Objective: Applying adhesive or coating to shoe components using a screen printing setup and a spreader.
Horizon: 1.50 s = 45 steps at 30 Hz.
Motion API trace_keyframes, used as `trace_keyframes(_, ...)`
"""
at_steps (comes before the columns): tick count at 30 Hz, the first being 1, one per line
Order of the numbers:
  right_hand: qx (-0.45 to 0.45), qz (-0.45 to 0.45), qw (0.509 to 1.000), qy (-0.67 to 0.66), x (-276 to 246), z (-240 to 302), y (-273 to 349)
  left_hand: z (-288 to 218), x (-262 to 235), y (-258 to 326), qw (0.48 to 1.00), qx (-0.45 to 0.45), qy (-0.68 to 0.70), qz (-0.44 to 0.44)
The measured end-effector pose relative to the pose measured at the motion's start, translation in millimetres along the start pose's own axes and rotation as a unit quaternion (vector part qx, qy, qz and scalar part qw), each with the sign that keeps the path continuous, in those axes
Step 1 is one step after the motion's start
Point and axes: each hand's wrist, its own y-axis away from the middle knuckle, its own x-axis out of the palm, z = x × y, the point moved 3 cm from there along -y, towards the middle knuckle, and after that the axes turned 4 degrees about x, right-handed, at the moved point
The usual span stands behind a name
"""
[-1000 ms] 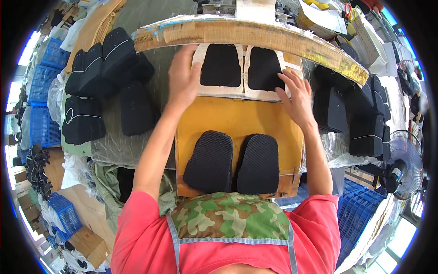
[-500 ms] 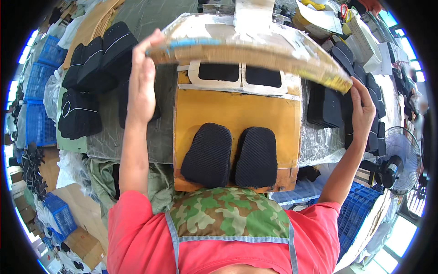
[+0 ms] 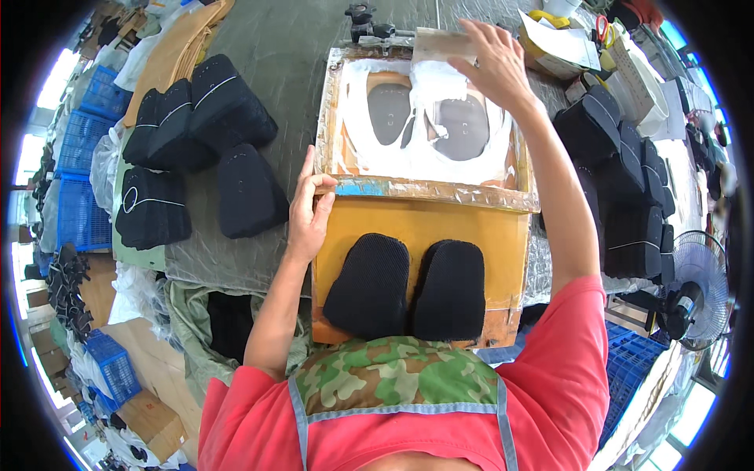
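A wooden screen-printing frame (image 3: 432,195) lies flat over a yellow-brown board (image 3: 424,224). White paste (image 3: 369,161) is smeared across its mesh, around two dark insole-shaped areas. At the frame's near left corner, my left hand (image 3: 310,208) grips the edge, its index finger stretched along the side. My right hand (image 3: 499,63) is open, fingers spread, at the right end of a flat squeegee (image 3: 436,45) standing at the frame's far side; paste clings below it. Two black textured pads (image 3: 369,286) sit side by side on the board, nearest my body.
Bundled stacks of black pads (image 3: 153,206) stand on the table's left, and more stacks (image 3: 632,235) on the right. A clamp-like fitting (image 3: 369,27) is behind the frame. A fan (image 3: 695,290) stands at the far right, beside blue crates (image 3: 628,377).
The frame has come down from a raised tilt to lie flat on the board. My right hand has left its right corner and moved up and left to the squeegee.
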Motion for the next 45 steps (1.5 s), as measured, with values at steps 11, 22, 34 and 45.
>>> trace_keyframes(11,-0.024,0.181,0.966,-0.184,-76,80,92,4,-8,7,0.997,-0.057,0.046,-0.024)
trace_keyframes(22,0.056,0.094,0.992,-0.058,-42,65,94,4,-1,5,0.996,-0.047,0.066,-0.025)
trace_keyframes(34,0.075,0.080,0.985,-0.133,25,98,-24,2,4,-4,0.998,0.035,0.034,-0.029)
trace_keyframes(45,0.052,0.158,0.971,-0.173,-46,101,29,6,-5,6,0.997,-0.027,0.067,-0.023)
